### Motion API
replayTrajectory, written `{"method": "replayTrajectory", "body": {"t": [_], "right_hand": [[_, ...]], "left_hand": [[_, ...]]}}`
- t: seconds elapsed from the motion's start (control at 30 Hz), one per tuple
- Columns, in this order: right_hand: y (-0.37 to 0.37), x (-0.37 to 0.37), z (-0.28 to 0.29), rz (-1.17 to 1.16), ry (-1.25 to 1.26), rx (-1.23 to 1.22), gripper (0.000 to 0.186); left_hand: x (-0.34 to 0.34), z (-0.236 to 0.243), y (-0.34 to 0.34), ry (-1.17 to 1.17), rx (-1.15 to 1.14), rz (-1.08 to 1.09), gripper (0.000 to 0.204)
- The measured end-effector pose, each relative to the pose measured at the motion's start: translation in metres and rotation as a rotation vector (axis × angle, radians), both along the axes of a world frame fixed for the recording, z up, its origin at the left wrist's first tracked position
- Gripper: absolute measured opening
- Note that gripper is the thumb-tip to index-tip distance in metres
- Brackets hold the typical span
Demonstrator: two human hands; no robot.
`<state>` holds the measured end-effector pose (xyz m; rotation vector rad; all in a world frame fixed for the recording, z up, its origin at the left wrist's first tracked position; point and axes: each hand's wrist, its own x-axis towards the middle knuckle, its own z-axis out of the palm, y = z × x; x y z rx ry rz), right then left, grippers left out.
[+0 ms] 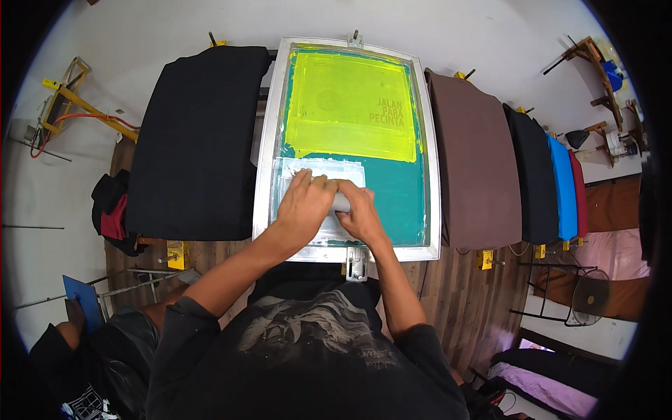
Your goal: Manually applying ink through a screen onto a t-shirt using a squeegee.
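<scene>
A metal-framed printing screen (432,161) lies before me, with teal mesh (395,192), a large yellow-green coated area (350,80) bearing lettering, and a white-smeared patch (325,168) at its lower left. My left hand (306,204) and my right hand (360,213) are closed round a grey squeegee (341,201) over that white patch. My left fingers lie over the top of it, and my right hand grips its right part. Its blade is mostly hidden by my hands. A metal clamp (356,264) holds the frame's near edge.
Boards covered in black (189,140), brown (472,157), black (528,182), blue (561,182) and red cloth (579,196) flank the screen. Yellow brackets (178,255) sit below. A person's leg (126,353) is at lower left near a blue panel (82,301); a fan (589,297) stands right.
</scene>
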<state>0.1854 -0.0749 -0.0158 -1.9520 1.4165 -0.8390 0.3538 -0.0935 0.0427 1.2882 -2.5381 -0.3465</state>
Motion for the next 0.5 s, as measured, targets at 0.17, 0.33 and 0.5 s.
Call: {"method": "replayTrajectory", "body": {"t": [0.17, 0.33, 0.5], "right_hand": [[-0.005, -0.009, -0.019, 0.026, 0.008, 0.082, 0.057], [0.011, -0.021, -0.022, 0.011, 0.066, -0.030, 0.062], [0.026, -0.020, -0.003, -0.038, 0.279, -0.039, 0.062]], "left_hand": [[-0.019, -0.017, 0.003, -0.060, -0.043, 0.043, 0.036], [-0.029, -0.033, 0.023, -0.117, -0.098, 0.040, 0.037], [-0.018, -0.048, 0.030, 0.220, 0.001, 0.000, 0.045]]}}
